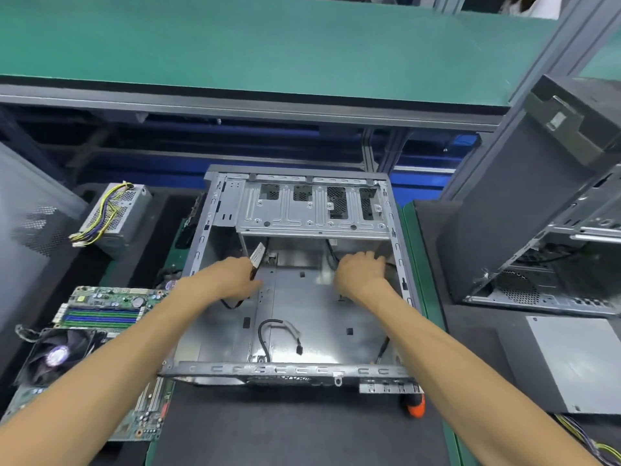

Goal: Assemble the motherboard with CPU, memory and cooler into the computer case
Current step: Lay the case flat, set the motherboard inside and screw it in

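While lying outside the open grey steel computer case (299, 280), left of it on the desk (295, 428), green motherboard with fan cooler (97, 334): stiff, fragile, best lifted by bare edges. Left hand (235, 277) pinching a labelled cable (257, 257) inside; right hand (361, 272) curled, grip unclear.

The open grey metal computer case (302, 297) lay on its side at the centre of the frame, interior bare but for loose black cables, while the green motherboard (100, 314), with memory sticks and black cooler fan (57, 356) fitted, lay flat at lower left.
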Demonstrator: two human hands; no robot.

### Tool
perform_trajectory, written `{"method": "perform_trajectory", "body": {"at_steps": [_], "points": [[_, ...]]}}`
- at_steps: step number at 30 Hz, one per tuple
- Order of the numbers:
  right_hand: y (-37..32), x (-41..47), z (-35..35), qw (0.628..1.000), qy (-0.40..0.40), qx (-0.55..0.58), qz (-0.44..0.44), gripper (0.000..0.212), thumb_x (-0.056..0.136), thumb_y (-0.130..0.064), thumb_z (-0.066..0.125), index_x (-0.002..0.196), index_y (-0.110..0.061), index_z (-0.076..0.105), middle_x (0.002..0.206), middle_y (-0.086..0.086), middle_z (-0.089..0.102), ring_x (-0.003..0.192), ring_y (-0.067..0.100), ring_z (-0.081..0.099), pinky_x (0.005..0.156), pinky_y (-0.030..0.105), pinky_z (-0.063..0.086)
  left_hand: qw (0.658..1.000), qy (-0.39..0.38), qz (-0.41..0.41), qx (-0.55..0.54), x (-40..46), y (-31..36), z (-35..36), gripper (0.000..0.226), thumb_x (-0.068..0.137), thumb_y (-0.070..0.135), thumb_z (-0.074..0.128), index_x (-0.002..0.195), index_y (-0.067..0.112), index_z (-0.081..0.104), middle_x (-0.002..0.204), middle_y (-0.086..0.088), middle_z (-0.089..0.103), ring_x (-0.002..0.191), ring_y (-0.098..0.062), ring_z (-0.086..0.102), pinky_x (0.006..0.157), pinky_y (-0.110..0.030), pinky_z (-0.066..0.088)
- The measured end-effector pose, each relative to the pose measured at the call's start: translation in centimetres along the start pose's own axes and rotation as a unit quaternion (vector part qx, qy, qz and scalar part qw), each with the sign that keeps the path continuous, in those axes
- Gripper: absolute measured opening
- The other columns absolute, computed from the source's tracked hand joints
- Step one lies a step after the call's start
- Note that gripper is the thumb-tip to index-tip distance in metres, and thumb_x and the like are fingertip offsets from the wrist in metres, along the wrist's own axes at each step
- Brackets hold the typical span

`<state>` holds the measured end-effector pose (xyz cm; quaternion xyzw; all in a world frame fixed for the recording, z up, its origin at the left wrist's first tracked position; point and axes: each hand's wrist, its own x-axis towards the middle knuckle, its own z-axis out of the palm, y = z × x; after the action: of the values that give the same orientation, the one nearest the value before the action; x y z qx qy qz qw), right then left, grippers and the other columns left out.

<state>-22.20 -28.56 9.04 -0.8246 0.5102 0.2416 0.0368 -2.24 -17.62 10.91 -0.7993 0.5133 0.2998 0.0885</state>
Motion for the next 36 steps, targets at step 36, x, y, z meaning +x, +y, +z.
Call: {"method": "perform_trajectory", "body": {"at_steps": [36], "points": [[1.8, 1.4, -0.2, 0.994, 0.054, 0.093, -0.013, 0.019, 0.096, -0.014, 0.054, 0.11, -0.004, 0.062, 0.121, 0.017, 0.066, 0.11, 0.036, 0.063, 0.082, 0.036, 0.045, 0.816, -0.008, -0.056, -0.575, 1.9, 1.9, 3.0, 0.018, 0.102, 0.014, 0.048, 0.1, 0.007, 0.064, 0.05, 0.001, 0.045, 0.048, -0.017, 0.047, 0.047, -0.026, 0.044]]}}
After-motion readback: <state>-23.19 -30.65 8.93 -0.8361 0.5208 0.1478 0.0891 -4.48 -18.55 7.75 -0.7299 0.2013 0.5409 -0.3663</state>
